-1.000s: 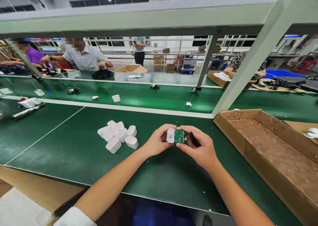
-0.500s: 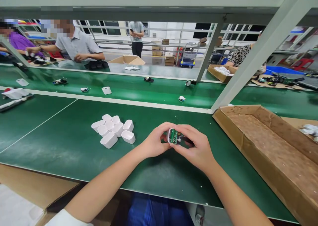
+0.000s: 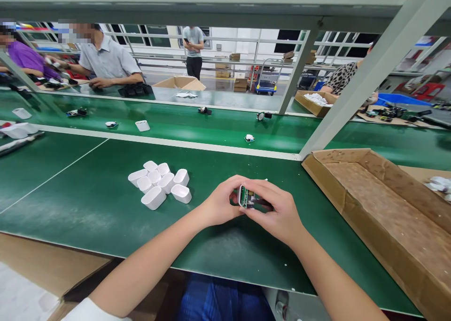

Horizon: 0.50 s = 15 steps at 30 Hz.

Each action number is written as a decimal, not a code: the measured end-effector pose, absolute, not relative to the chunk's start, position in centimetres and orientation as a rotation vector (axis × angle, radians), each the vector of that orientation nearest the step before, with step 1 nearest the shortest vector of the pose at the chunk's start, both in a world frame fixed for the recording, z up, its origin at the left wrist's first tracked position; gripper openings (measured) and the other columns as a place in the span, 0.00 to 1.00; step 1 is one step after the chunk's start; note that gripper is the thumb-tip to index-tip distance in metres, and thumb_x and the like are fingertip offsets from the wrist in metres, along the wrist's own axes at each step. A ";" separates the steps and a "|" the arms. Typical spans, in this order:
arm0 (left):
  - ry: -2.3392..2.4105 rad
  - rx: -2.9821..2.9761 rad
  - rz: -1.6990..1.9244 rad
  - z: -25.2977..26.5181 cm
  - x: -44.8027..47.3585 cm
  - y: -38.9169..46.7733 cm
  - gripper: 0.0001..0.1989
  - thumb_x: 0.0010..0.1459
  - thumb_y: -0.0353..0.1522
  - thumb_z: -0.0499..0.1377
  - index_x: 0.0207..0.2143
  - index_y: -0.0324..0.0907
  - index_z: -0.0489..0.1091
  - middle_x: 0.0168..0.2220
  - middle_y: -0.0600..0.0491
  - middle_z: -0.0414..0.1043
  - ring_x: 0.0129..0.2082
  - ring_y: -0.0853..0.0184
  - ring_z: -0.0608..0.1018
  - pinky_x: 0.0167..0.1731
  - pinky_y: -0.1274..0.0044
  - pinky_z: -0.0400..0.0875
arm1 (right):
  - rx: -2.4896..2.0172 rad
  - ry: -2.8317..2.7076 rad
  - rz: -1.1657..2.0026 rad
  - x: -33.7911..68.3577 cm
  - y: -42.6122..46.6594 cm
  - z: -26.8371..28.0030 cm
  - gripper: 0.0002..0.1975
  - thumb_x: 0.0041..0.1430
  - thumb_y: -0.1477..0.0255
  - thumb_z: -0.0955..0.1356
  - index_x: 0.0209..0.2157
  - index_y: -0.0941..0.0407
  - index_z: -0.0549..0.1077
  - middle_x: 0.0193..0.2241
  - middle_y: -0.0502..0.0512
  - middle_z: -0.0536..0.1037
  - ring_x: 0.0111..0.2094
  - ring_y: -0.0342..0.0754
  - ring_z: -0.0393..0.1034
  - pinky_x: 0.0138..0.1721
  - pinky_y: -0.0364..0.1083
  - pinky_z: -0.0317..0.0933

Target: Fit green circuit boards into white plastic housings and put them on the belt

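Though smudgy, green bench (image 3: 105, 189) — bright room (image 3: 229, 41)

Casing (image 3: 240, 196): white plastic, smooth. Board (image 3: 244, 198): green, fine-textured with solder points and small parts. Cups (image 3: 153, 198): white moulded plastic, smooth, softly satin. Bench (image 3: 88, 222): dark green sheet, smooth, low sheen, with pale cloudy scuffs. Belt (image 3: 183, 128): brighter green, smooth, glossy with light streaks. Post (image 3: 359, 81): apparently painted metal, pale, smooth. Box (image 3: 369, 234): brown cardboard, matt, creased; inner base mottled. Sleeve (image 3: 89, 311): white cloth, matt. Trousers (image 3: 221, 297): blue cloth, softly folded. Tray (image 3: 405, 100): blue, plastic-looking.
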<state>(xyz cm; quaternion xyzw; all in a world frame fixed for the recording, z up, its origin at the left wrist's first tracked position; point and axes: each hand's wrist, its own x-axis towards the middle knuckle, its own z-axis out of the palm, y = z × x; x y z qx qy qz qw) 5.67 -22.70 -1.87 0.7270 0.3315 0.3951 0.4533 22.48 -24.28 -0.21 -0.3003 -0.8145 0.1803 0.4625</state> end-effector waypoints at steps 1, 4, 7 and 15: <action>0.821 1.804 0.979 -1.9 5.7 -22.7 0.21 0.44 0.23 0.61 0.44 0.42 0.66 0.43 0.50 0.67 0.43 0.63 0.72 0.37 0.75 0.70 | -0.723 -2.002 0.440 22.5 -24.2 -0.3 0.23 0.50 0.80 0.70 0.48 0.50 0.71 0.44 0.53 0.77 0.42 0.48 0.73 0.42 0.46 0.69; 0.813 1.831 0.998 -1.7 5.7 -22.7 0.21 0.44 0.22 0.60 0.43 0.42 0.66 0.43 0.50 0.68 0.41 0.64 0.72 0.36 0.76 0.70 | -0.688 -1.999 0.429 22.4 -24.2 -0.3 0.23 0.50 0.81 0.70 0.48 0.50 0.71 0.44 0.54 0.77 0.41 0.47 0.73 0.41 0.46 0.69; 0.799 1.868 1.045 -1.5 5.7 -22.8 0.19 0.45 0.22 0.59 0.42 0.42 0.67 0.42 0.50 0.68 0.40 0.65 0.72 0.34 0.77 0.69 | -0.675 -2.002 0.415 22.4 -24.2 -0.3 0.23 0.50 0.81 0.70 0.48 0.50 0.71 0.43 0.54 0.77 0.40 0.47 0.73 0.40 0.45 0.70; 0.815 1.921 1.127 -1.6 5.7 -22.7 0.20 0.44 0.20 0.58 0.41 0.42 0.68 0.42 0.50 0.68 0.40 0.65 0.72 0.32 0.78 0.68 | -0.694 -1.999 0.362 22.1 -24.3 -0.7 0.19 0.52 0.80 0.70 0.45 0.49 0.72 0.45 0.54 0.74 0.39 0.46 0.73 0.38 0.45 0.70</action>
